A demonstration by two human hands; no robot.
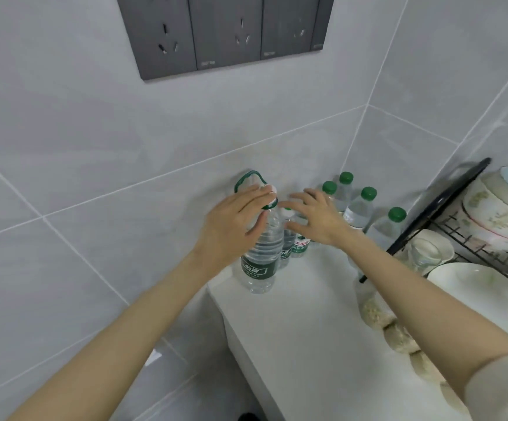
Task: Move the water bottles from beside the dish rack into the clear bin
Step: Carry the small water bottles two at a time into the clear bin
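Note:
A large clear water bottle [260, 262] with a dark green label and a green carry loop stands on the white counter [307, 329] by the wall. My left hand [234, 220] lies over its cap and neck, fingers fairly straight, thumb against its shoulder. Right of it stand several smaller green-capped bottles [359, 211], reaching back into the corner next to the dish rack [447, 208]. My right hand [316, 217] hovers with fingers spread over the nearest small bottles [299, 246] and holds nothing. No clear bin is in view.
The black wire dish rack holds stacked bowls [501, 208], a glass [428, 253] and a white plate [471, 284]. Bags of grain [377, 311] lie on the counter under my right forearm. Grey sockets [225, 31] sit on the tiled wall above. The counter's edge drops off at left.

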